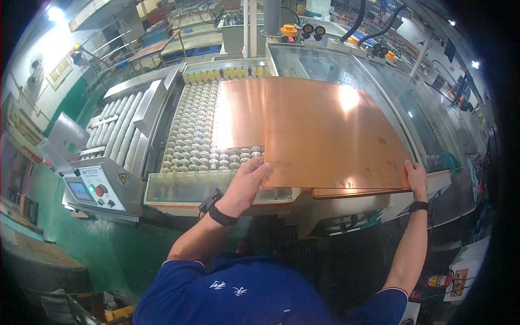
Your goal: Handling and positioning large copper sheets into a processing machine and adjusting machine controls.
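Observation:
A large copper sheet (330, 135) is held up in front of me by its two near corners. My left hand (253, 176) pinches its left edge near the corner, and my right hand (416, 176) grips the right corner. Beneath the near edge of this sheet show the edges of more copper sheets (355, 192), stacked on the machine. To the left, another copper sheet (244, 111) lies flat on a conveyor bed of small white roller wheels (192, 130), partly hidden behind the held sheet. Both wrists wear black bands.
At left stands a unit of long grey rollers (120, 127) with a control panel (95, 188) carrying a screen and red button. Transparent covers (319, 62) lie beyond the held sheet. A grey vertical pipe (272, 19) rises behind. A fire extinguisher (437, 280) stands at lower right.

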A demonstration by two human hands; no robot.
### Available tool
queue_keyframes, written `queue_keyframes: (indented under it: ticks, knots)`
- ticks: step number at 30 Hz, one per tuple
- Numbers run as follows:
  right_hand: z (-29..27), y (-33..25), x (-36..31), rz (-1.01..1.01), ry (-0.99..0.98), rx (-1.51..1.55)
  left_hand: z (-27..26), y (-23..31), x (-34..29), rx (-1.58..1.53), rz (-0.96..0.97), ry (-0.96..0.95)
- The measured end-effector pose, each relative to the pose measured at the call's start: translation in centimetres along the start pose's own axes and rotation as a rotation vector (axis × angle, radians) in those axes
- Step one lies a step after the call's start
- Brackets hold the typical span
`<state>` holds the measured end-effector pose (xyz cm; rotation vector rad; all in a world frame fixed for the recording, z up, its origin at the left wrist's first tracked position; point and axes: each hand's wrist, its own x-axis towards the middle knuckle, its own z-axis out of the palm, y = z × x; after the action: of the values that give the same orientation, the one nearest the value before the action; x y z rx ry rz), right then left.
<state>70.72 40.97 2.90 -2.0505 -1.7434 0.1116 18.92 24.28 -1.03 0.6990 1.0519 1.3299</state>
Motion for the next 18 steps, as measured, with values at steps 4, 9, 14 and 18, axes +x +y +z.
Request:
queue_keyframes:
  ticks: [4,9,14,18]
  knots:
    - [0.0,-0.1,0.7,0.006,0.003,-0.017,-1.2,-0.1,0.9,0.026,-0.002,-0.081]
    - [0.8,1.3,1.1,-0.041,0.063,-0.008,-1.6,-0.6,1.5,0.045,-0.004,-0.078]
    - [0.6,0.3,0.8,-0.027,0.062,-0.016,-1.5,-0.2,1.2,0.049,-0.01,-0.071]
    - [0.4,-0.2,0.5,0.004,0.066,0.018,-1.5,-0.1,1.1,0.029,-0.01,-0.075]
